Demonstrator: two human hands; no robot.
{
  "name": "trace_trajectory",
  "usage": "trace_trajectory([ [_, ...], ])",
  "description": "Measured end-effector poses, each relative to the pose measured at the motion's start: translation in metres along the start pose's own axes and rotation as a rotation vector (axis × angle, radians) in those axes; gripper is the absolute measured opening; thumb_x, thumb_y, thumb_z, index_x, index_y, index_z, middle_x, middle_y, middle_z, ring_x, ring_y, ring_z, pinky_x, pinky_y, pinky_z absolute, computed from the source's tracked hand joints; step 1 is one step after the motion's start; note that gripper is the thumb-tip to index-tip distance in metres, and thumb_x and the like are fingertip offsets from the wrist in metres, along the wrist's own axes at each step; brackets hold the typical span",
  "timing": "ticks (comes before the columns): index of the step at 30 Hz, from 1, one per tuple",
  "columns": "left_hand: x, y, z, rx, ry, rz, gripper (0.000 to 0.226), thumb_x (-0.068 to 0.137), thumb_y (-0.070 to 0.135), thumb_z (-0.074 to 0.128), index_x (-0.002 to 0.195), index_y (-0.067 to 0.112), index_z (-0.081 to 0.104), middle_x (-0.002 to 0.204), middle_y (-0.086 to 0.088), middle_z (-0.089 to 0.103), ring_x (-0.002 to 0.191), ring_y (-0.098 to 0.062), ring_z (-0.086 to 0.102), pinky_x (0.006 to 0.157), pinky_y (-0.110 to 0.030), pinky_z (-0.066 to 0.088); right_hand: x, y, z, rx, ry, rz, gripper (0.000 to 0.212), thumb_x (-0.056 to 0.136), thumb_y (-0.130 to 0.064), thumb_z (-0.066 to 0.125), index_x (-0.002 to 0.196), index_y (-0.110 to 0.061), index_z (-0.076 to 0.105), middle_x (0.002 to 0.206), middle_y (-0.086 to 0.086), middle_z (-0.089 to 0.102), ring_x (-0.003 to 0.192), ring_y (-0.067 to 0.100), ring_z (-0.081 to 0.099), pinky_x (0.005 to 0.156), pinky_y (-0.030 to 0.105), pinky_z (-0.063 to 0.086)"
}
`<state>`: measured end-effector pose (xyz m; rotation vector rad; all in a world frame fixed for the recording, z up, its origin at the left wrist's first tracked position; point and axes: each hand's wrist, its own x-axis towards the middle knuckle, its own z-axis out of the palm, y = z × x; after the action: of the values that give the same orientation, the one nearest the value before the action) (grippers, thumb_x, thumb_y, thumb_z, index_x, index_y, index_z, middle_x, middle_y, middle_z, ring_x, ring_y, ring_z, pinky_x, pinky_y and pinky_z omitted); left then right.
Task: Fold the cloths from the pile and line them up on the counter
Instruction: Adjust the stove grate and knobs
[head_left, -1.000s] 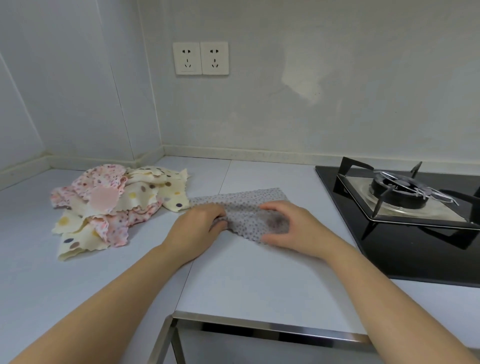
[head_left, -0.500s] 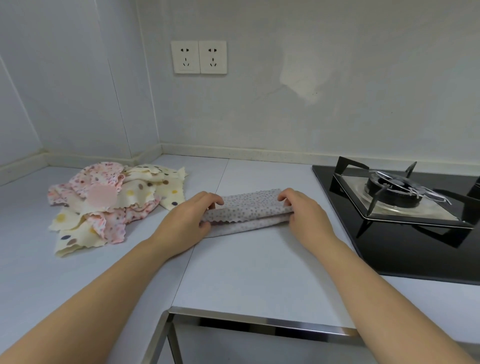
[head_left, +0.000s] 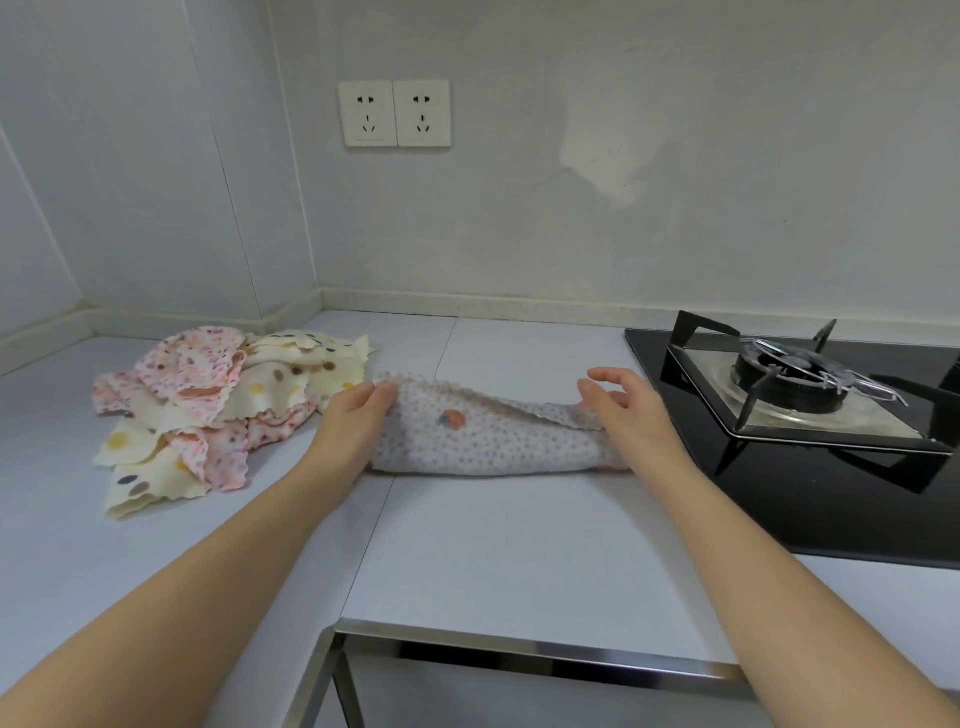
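Nearest us, one metal rail edges the pale grey surface, and our two bare arms reach over it. One grey dotted cloth lies partly folded in the middle of the surface, stretched between our two hands. Our left hand pinches the cloth's left end, its fingers pressed together on the scalloped edge. Our right hand sits over the right end, fingers spread and loosely curled; we cannot tell whether it grips the cloth.

Just left of the left hand lies one crumpled pile in pink floral and cream spotted prints; we cannot count its cloths. On the right sits one black hob with one burner in view. Behind, two sockets sit side by side on the pale wall, which meets another at a corner on the left.
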<state>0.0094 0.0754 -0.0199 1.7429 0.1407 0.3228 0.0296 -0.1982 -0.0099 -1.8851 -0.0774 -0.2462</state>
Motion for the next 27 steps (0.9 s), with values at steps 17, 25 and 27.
trace_trajectory([
  [17, -0.004, 0.004, 0.009, 0.481, 0.116, 0.042, 0.034, 0.098, 0.015, 0.038, 0.065, 0.013, 0.027, 0.061, -0.001, 0.029, 0.055, -0.014, 0.027, 0.049, -0.027, 0.021, 0.004, 0.011, -0.005, -0.276, 0.013, 0.051, 0.006, 0.088, -0.016, 0.063, 0.084, -0.017, 0.067, 0.079, -0.008, 0.063, 0.082, 0.012, 0.059, 0.06, 0.015, 0.04],
  [25, 0.01, 0.003, 0.011, 0.64, 0.078, 0.034, 0.03, 0.096, 0.014, 0.039, 0.067, 0.009, 0.032, 0.063, -0.005, 0.037, 0.059, -0.016, 0.032, 0.051, -0.029, 0.023, 0.011, 0.014, 0.004, -0.356, -0.016, 0.091, 0.022, 0.085, -0.037, 0.068, 0.09, -0.016, 0.064, 0.089, -0.004, 0.061, 0.082, 0.015, 0.062, 0.07, 0.04, 0.058],
  [27, 0.014, 0.007, 0.013, 0.696, 0.052, 0.001, 0.029, 0.094, 0.014, 0.04, 0.067, 0.01, 0.032, 0.063, -0.004, 0.037, 0.057, -0.016, 0.033, 0.049, -0.029, 0.023, 0.016, 0.012, 0.007, -0.582, -0.001, 0.082, 0.022, 0.086, -0.041, 0.064, 0.088, -0.019, 0.062, 0.096, -0.004, 0.064, 0.091, 0.019, 0.062, 0.079, 0.036, 0.053],
])
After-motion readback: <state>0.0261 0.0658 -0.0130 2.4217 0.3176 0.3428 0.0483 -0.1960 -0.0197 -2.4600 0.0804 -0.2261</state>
